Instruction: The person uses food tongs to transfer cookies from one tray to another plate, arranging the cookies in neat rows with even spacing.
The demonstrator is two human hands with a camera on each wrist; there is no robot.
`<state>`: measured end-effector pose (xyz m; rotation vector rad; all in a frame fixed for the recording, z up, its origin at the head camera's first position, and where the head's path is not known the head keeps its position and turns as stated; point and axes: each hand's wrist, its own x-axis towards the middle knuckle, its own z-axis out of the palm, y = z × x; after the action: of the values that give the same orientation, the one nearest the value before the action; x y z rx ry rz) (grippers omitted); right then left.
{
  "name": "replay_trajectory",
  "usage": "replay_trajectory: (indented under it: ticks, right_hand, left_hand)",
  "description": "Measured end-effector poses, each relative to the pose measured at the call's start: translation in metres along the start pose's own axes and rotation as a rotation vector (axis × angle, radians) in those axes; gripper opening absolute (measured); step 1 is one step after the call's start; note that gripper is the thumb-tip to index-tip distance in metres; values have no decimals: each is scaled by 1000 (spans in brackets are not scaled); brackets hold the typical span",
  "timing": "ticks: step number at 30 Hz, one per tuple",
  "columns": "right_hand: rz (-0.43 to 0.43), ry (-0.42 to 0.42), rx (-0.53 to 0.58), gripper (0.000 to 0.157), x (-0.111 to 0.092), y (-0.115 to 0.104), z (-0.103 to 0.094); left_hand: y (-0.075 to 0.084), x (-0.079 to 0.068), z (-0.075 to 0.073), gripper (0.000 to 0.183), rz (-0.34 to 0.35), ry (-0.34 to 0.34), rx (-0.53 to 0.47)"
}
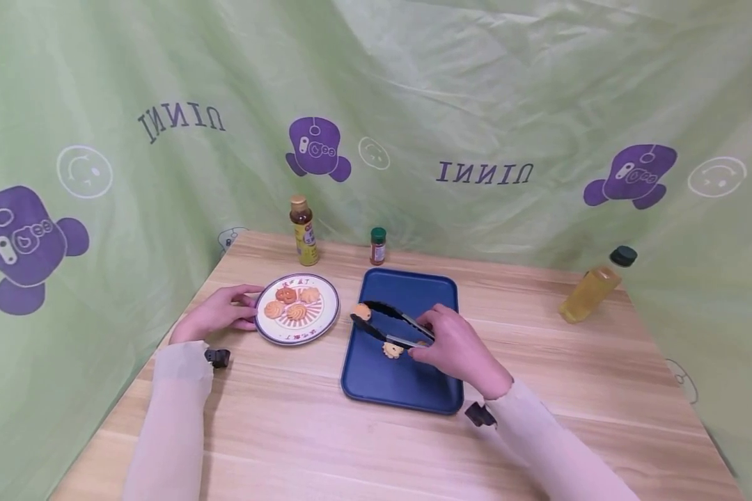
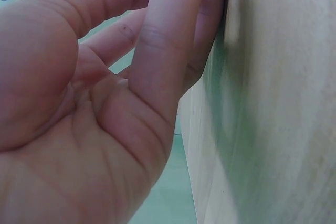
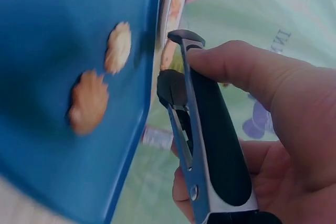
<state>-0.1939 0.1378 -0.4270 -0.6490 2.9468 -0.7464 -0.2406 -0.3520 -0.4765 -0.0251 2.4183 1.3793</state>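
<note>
In the head view, my left hand (image 1: 225,311) holds the left rim of a round white plate (image 1: 294,334) with its fingers bent at the edge. Several cookies (image 1: 296,312) lie on that plate. My right hand (image 1: 454,346) grips metal tongs (image 1: 403,342) with black tips over a blue tray (image 1: 382,383). Between the tips sits a round cookie (image 1: 361,311), above the tray's left edge. Two more cookies lie on the tray: a pale one (image 3: 118,47) and a browner one (image 3: 88,102), the latter partly hidden by my right hand in the head view.
Behind the plate stands a brown sauce bottle (image 1: 304,233) with a yellow label. A small green-capped jar (image 1: 378,247) is behind the tray. At the far right, a bottle of yellow liquid (image 1: 592,292) stands on the wooden table (image 1: 276,431). Green printed cloth (image 1: 476,90) hangs around the table.
</note>
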Motion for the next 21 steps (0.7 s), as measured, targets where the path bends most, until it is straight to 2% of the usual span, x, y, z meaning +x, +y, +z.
replay_trajectory:
  ticks: [9,16,21]
  right_hand:
    - [-32,-47,5,46,31,-34,13]
    - [-114,-79,-68,47,53,-53,18]
    - [-136,-103,-111,46,62,-61,22]
  left_hand:
    - [0,0,-1,64,1,-7,-20]
    - [1,-1,-1,64,-5,-7,-24]
    - [0,-1,-1,64,-4,-3,-21]
